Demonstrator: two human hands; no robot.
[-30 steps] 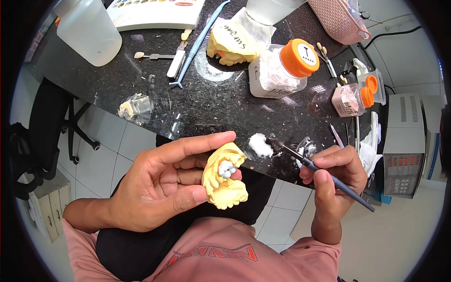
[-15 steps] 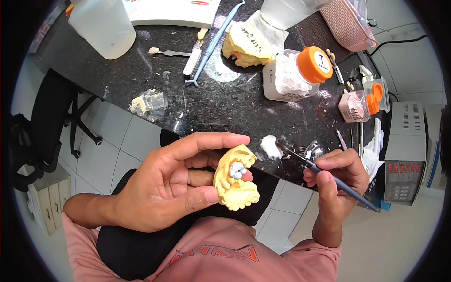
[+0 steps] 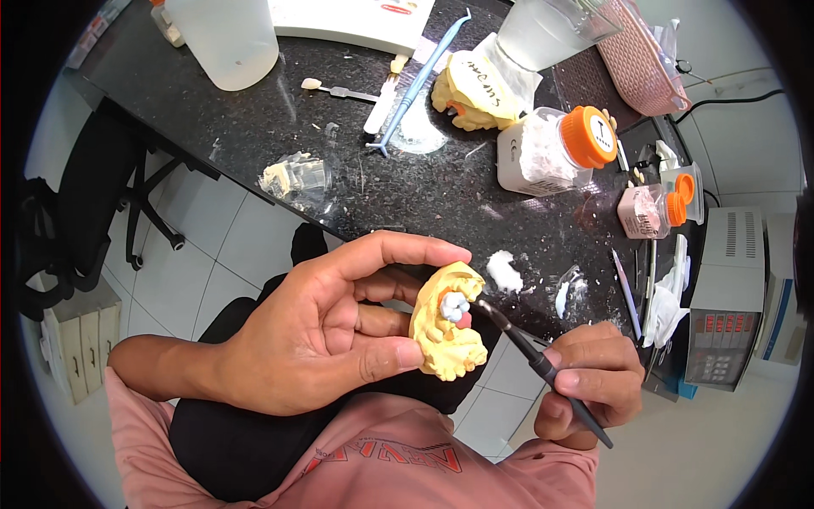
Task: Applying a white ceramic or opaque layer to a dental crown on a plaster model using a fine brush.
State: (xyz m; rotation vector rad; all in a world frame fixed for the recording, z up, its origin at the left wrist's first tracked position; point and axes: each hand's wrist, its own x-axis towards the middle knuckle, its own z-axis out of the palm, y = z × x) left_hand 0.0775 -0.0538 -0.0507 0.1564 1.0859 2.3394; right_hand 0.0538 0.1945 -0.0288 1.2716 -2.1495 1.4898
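1 salmon-pink cloth shirt (image 3: 373,479) spans the bottom of the frame. Just above it, at lower right, the right hand (image 3: 593,373) pinches a slim, dark-handled tool with a narrow metal section (image 3: 536,362) between thumb and fingers, its tip pointing up and left. At the centre of the frame, the left hand (image 3: 297,339) grasps a yellow plaster dental model (image 3: 443,360), thumb on its lower left side and forefinger at its top edge. A pale blue-grey, molar-shaped piece (image 3: 454,306) sits in the model's row of teeth. The tool's tip is just beside the model's right edge; whether the 2 touch, I cannot tell.

Beyond lies a speckled black, glossy counter (image 3: 390,199). Near its front edge, right of centre, is a loose white powder mound (image 3: 505,273). Farther back, at upper right, stand 2 jars with orange caps: a large clear jar of pale powder (image 3: 532,161) and a smaller clear jar of pinkish powder (image 3: 642,212). Farthest are a translucent white plastic bottle (image 3: 229,51) at upper left and a pink, woven-patterned basket (image 3: 640,72) at upper right.
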